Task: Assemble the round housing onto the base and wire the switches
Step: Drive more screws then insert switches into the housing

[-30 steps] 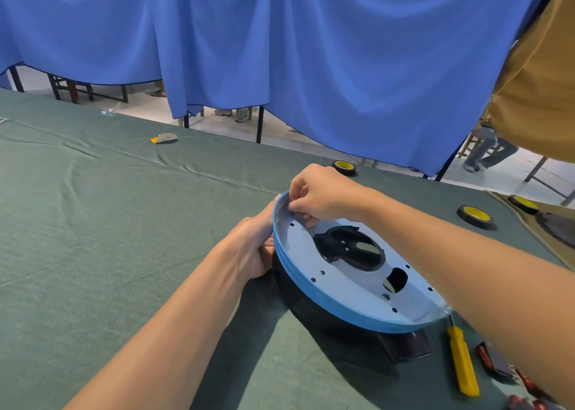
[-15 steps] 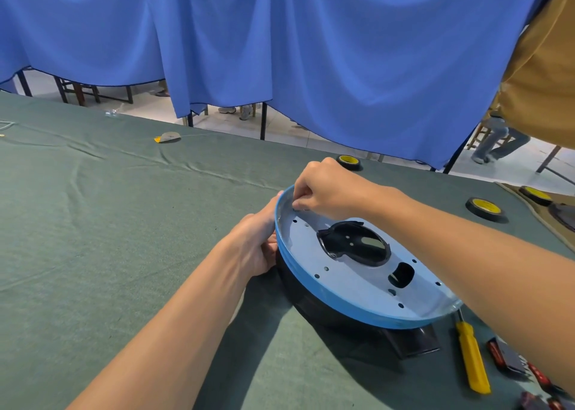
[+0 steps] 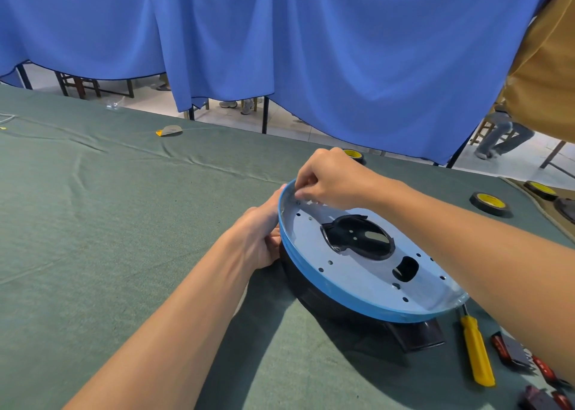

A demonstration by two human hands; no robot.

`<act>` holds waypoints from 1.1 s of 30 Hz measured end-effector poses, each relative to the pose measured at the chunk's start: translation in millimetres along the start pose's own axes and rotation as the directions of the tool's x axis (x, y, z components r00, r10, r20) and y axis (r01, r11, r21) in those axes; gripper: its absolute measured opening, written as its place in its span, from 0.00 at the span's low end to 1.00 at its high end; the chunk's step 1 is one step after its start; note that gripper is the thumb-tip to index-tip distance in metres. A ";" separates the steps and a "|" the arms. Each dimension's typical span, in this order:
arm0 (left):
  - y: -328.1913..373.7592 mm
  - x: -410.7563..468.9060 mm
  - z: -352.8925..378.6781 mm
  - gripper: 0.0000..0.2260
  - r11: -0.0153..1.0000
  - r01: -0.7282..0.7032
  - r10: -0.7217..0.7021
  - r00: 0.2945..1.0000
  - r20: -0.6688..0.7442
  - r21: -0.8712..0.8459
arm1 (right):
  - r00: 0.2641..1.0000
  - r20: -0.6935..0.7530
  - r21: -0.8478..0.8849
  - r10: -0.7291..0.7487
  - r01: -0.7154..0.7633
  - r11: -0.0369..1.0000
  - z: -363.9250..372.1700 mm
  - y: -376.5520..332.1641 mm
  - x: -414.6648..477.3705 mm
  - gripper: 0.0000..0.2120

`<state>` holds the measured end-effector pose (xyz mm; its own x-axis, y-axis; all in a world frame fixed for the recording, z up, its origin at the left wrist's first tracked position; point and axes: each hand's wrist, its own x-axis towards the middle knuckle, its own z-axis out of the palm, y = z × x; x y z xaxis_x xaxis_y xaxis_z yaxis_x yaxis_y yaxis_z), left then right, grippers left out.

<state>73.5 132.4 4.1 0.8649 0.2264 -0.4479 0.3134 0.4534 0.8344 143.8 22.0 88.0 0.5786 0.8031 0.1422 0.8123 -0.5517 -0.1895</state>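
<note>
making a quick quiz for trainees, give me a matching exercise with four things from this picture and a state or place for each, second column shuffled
1 screwdriver
2 round housing
3 left hand
4 right hand

a fingers curled at the housing's far rim
b yellow handle, lying on the cloth
c grips the housing's left edge
d blue rim, sits on a black base

Pairs: 1b, 2d, 3c, 4a
</note>
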 end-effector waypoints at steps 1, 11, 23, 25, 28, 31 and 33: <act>0.3 0.2 0.0 0.16 1.000 0.000 0.000 1.000 0.003 -0.009 | 1.000 -0.021 -0.012 -0.002 0.002 1.000 -0.2 -0.3 1.1 0.06; 1.0 3.1 0.2 0.21 1.000 0.010 -0.009 0.999 0.036 -0.029 | 0.997 0.041 0.048 0.058 -0.060 0.997 1.0 12.7 -3.3 0.10; 0.7 1.4 0.0 0.16 1.000 0.005 -0.005 1.000 0.024 -0.020 | 0.999 0.020 -0.025 0.034 -0.033 0.999 3.1 8.0 0.2 0.12; 0.8 0.6 -0.1 0.17 1.000 0.003 -0.003 1.000 0.022 -0.020 | 0.999 0.021 0.008 0.025 -0.026 1.000 4.2 6.6 -1.8 0.07; 1.1 -0.9 0.1 0.16 1.000 0.004 -0.004 1.000 0.014 0.003 | 0.999 0.041 0.001 -0.032 0.032 0.999 6.3 3.4 -2.0 0.06; 1.1 -2.6 0.8 0.16 1.000 0.002 -0.002 1.000 -0.005 0.015 | 0.996 0.073 0.058 -0.046 0.041 0.997 3.0 1.4 -1.9 0.13; 1.1 -2.6 1.2 0.16 1.000 0.003 -0.003 1.000 -0.019 0.012 | 0.997 0.078 0.101 -0.025 0.017 0.995 0.6 1.6 -1.8 0.11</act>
<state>72.1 131.2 6.5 0.8567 0.2411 -0.4560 0.3205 0.4438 0.8368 144.1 19.8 86.9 0.5509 0.8315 0.0710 0.8102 -0.5126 -0.2842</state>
